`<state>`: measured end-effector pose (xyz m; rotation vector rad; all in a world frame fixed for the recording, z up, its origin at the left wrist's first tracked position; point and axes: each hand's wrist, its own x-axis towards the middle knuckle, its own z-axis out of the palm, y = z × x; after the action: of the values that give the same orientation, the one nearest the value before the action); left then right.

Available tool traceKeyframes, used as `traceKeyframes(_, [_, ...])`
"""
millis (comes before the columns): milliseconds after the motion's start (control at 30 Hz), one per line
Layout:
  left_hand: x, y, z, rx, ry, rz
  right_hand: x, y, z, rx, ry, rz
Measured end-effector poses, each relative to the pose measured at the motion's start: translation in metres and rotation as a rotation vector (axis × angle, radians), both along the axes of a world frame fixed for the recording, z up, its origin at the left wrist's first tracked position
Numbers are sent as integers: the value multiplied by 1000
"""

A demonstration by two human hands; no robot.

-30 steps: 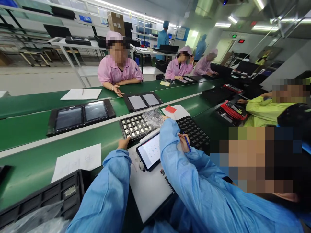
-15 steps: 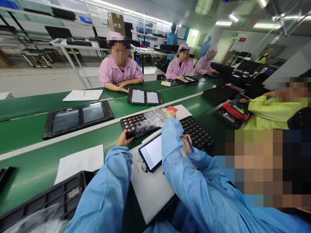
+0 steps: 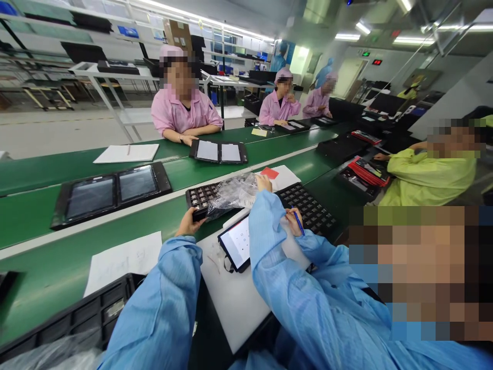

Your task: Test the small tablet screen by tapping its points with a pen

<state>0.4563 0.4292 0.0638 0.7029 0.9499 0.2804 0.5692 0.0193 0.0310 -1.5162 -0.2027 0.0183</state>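
Note:
My left hand (image 3: 189, 223) is closed around the near left corner of a black compartment tray (image 3: 202, 197) filled with small parts. A crumpled clear plastic bag (image 3: 230, 195) lies over the right part of this tray. At the tray's far right end is my right hand (image 3: 264, 183), its fingers curled at the edge; the bag partly hides what they grip. Below the tray a tablet (image 3: 235, 245) with a lit screen rests on a white board (image 3: 241, 313). My right forearm covers part of the tablet.
Right beside me, a co-worker's hand (image 3: 296, 221) holds a blue pen (image 3: 296, 218) near another compartment tray (image 3: 308, 208). A larger black tray (image 3: 88, 313) and a written sheet (image 3: 123, 259) lie at left. Across the green bench (image 3: 34, 216), co-workers sit by two-panel black frames (image 3: 110, 192).
The view has swung slightly, shifting most things left. My hands keep their places on the tray. Across the bench, a pink-sleeved person's hand has shifted near the face.

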Motion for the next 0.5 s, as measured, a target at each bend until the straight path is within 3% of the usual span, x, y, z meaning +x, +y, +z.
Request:
traceKeyframes(233, [-22,3,-3,-1,36,70,30,-16,18,-243,21,185])
traceKeyframes(500, [-48,17,-5,60,37,151,35,-32,27,-406,17,358])
